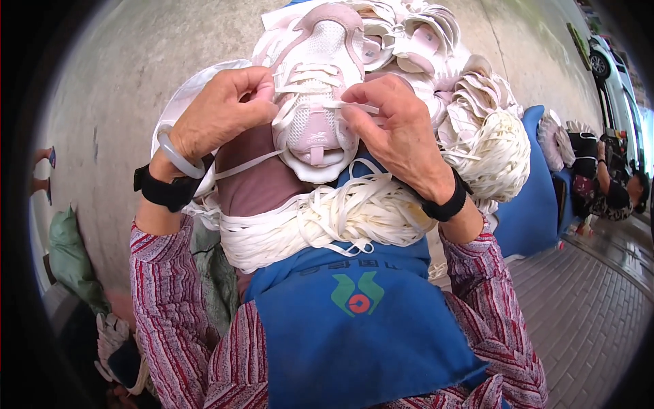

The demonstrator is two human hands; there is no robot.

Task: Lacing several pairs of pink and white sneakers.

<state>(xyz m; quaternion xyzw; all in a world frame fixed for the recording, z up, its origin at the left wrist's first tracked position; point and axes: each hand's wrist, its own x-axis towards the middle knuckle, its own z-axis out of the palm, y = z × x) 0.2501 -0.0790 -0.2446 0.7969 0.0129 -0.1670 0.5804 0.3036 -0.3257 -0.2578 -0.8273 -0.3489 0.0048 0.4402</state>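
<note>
A white and pink shoe upper point(317, 129) lies across my lap with its toe end away from me, white lace threaded through its eyelets. My right hand point(398, 129) pinches a flat white shoelace point(330, 105) at the upper's right edge, and a short end sticks out past the fingers. At the left edge, my left hand point(235, 112) is closed, thumb against fingers, on lace; the fingertips partly hide it. Another lace strand point(248, 165) trails left below that hand. A thick bundle of white laces point(320, 228) rests over my thighs.
Several stacked white and pink shoe uppers point(426, 41) spread beyond the held one. To the right hang a looped mass of cream laces point(494, 157) and a blue cloth-like surface point(535, 198). A green sack point(73, 259) stands at left; another person point(613, 198) sits far right.
</note>
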